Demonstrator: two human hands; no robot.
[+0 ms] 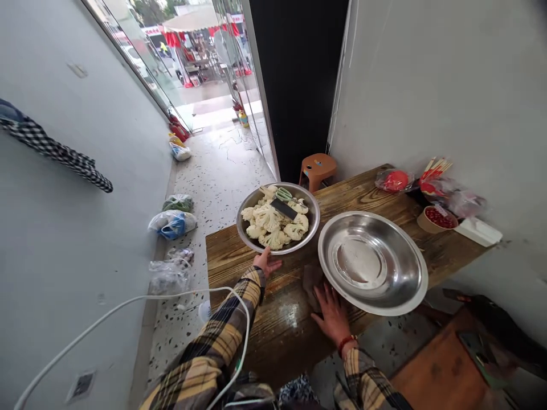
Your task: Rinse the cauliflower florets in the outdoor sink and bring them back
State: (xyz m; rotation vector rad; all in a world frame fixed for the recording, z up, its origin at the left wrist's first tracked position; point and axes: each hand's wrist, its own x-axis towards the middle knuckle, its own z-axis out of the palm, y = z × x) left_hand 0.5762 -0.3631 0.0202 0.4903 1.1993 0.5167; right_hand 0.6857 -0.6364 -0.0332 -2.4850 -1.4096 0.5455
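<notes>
A steel basin (317, 219) of cauliflower florets (267, 217) stands at the table's far left, partly past its edge. A knife with a dark blade (283, 209) and green-handled scissors (284, 193) lie on the florets. My left hand (266, 263) touches the basin's near rim, fingers stretched out to the right. On the tabletop, my right hand (333, 316) lies flat with fingers apart, against a dark brown cloth (313, 283). Right of it rests a second, wider steel basin (361, 263), with nothing in it but a wet sheen.
On the wooden table (226, 250) are a paper bowl of red bits (436, 219), a white box (478, 230) and bagged red items (396, 180). A brown stool (318, 168) stands behind. A white cable (141, 297) crosses my left arm. Bags (173, 223) line the left wall.
</notes>
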